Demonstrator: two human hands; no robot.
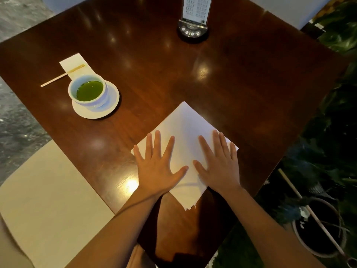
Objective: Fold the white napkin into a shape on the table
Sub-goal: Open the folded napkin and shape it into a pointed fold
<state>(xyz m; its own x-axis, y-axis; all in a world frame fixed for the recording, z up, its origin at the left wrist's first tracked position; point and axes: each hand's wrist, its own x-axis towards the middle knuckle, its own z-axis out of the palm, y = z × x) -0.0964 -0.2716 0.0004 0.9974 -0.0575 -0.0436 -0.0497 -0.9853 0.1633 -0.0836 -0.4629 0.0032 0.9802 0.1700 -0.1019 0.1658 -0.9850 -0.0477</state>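
The white napkin (185, 126) lies flat on the dark wooden table (173, 70), turned like a diamond with one corner pointing away from me and one toward the near table corner. My left hand (157, 163) rests flat on its left half, fingers spread and straight. On its right half my right hand (218, 163) lies flat the same way. The two thumbs nearly meet over the napkin's middle. Neither hand grips anything.
A white cup of green tea (87, 89) on a saucer (112, 105) stands at the left, with a wooden stick (61, 75) on a small white paper (72, 61) behind it. A menu stand (194, 26) stands at the far edge. A beige seat (44, 200) is lower left; potted plants (318, 229) at right.
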